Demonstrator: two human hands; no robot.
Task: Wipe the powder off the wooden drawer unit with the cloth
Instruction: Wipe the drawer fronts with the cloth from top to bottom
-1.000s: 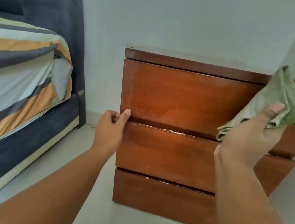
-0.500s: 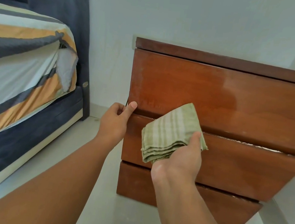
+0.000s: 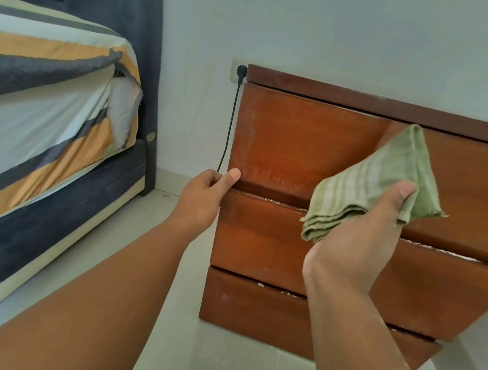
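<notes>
Wooden drawer unit (image 3: pixel 275 244) stands on the tiled floor (image 3: pixel 214 365) against the pale wall, right of the bed (image 3: pixel 46 105), with a black cord (image 3: pixel 229 127) running down from a plug at its upper left corner. Reading left to right: your left hand (image 3: pixel 204 198) is curled in a loose fist at the unit's left edge, thumb tip resting on the wood right at the seam between top and middle drawers; it steadies the unit and holds nothing I can make out. Next to it, the lower left part of the top drawer front carries a pale, streaky haze, so that patch looks unwiped. White powder (image 3: pixel 268 198) lies in a thin line along the ledge above the middle drawer, shows again to the right of your wrist, and sits in flecks along the ledge above the bottom drawer. Your right hand (image 3: pixel 363 230) is closed around the folded green striped cloth (image 3: pixel 375 182), thumb on top, pressing it against the top drawer front near the centre. Wood further right reads glossy and cleaner, a judgement only. Work seems partway: faces mostly done, ledges and the left patch remaining. Finish is reddish-brown, smooth and reflective; no handles are visible.
</notes>
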